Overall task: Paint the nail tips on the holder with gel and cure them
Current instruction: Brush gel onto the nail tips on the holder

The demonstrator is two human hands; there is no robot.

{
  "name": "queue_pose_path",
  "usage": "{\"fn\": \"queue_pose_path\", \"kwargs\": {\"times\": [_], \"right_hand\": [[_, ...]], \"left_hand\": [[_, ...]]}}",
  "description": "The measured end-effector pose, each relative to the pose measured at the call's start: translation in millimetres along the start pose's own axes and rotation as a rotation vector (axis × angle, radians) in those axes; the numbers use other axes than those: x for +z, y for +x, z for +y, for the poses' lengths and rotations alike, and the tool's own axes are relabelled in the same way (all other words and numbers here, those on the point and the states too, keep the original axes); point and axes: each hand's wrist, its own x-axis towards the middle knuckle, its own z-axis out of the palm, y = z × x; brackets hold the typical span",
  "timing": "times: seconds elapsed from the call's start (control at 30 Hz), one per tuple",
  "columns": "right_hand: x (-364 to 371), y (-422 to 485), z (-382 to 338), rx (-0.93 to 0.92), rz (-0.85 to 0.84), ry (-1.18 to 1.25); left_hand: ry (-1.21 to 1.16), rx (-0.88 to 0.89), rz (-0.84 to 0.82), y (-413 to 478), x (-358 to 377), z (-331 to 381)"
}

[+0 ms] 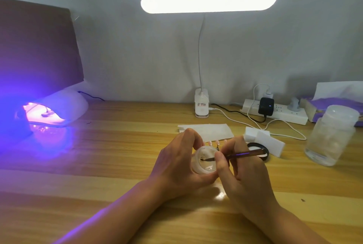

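Note:
My left hand (176, 163) grips a small white gel pot (205, 158), tilted so its open mouth faces me. My right hand (241, 175) pinches a thin dark brush (245, 154), whose tip sits inside the pot. Just behind the pot, a row of pale pink nail tips (217, 142) peeks out above my fingers; their holder is hidden. At the far left the white curing lamp (64, 106) glows purple, with a small object inside its opening.
A black pot lid (264, 150) lies by a white foam block (265, 140). A white paper sheet (208, 131) lies behind my hands. A clear jar (332, 135) stands right. A desk lamp (201, 106), power strip (284, 115) and cables line the wall.

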Motion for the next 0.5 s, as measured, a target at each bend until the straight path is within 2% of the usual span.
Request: {"fn": "queue_pose_path", "kwargs": {"times": [0.5], "right_hand": [[-4.4,4.2,-5.2,-0.015,0.059,0.046]], "left_hand": [[0.034,0.004,-0.041,1.1,-0.5,-1.0]]}}
